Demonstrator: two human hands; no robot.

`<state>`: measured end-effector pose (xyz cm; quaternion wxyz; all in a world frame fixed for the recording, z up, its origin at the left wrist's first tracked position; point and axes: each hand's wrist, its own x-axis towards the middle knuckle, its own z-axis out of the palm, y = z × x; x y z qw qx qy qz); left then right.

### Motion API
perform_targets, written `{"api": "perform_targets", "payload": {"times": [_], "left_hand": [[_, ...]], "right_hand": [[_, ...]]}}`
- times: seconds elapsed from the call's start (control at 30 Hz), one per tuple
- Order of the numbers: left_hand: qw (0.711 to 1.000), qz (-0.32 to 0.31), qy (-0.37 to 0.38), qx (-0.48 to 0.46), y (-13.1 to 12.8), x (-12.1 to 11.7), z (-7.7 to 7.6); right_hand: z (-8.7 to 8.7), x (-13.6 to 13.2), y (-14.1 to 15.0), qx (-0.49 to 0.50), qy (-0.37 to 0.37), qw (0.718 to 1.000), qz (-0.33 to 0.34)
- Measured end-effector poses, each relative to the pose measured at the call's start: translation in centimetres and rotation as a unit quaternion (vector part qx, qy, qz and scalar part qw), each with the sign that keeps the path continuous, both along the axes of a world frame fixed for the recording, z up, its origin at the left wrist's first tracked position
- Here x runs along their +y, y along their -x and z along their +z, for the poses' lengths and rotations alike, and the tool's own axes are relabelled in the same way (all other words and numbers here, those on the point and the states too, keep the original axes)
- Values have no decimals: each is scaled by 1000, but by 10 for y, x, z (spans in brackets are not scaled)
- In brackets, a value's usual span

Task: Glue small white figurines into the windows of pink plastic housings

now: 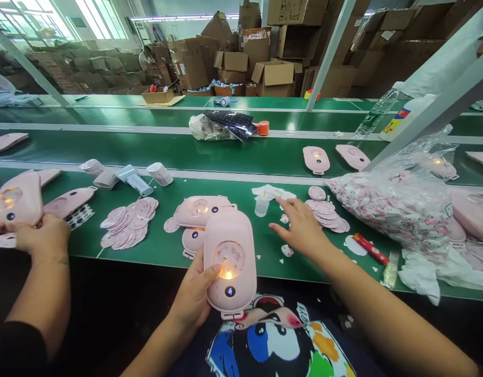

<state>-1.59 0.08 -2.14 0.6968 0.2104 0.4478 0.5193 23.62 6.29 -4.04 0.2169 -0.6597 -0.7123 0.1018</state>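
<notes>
My left hand (194,296) grips a pink rounded device (230,262) by its left edge, thumb on the round front panel where a small light glows. It is held upright over the table's near edge. My right hand (300,226) reaches out over the green table, fingers spread, hovering above small pink-and-white stickers (287,251) and just left of a pile of round pink discs (327,212). A small clear bottle (261,204) stands just left of that hand. More pink devices (202,209) lie flat behind the held one.
A co-worker's hand (41,235) at the left holds another pink device (18,200). A fan of pink discs (127,222) lies between us. A big plastic bag of stickers (394,207) sits at the right, a red tube (370,248) before it. Cartons are stacked beyond the belts.
</notes>
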Motion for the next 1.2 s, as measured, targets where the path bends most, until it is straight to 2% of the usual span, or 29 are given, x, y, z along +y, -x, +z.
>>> {"api": "perform_targets", "payload": {"times": [0.13, 0.23, 0.33, 0.47, 0.57, 0.67, 0.87, 1.07, 1.2], "left_hand": [[1000, -1, -8, 7, 3, -6, 5], [1000, 3, -8, 19, 11, -12, 6], [999, 18, -17, 28, 15, -16, 5], [998, 15, -46, 43, 15, -15, -1], [994, -6, -87, 63, 13, -14, -7], [984, -28, -144, 99, 10, -15, -8], [957, -47, -222, 183, 6, -18, 0], [943, -64, -253, 206, 2, -20, 10], [942, -58, -257, 205, 4, -23, 8]], "right_hand": [[-8, 50, 22, 41, 39, 998, -27], [-3, 54, 25, 98, 42, 994, 33], [17, 28, 19, 164, 39, 978, 121], [50, -24, 10, 208, 45, 954, 210], [70, -58, 4, 167, 41, 950, 263], [83, -80, -1, 74, 31, 959, 271], [100, -97, 0, -14, -43, 961, 271], [105, -100, 3, -25, -37, 960, 276], [105, -101, 0, -18, -28, 958, 285]]}}
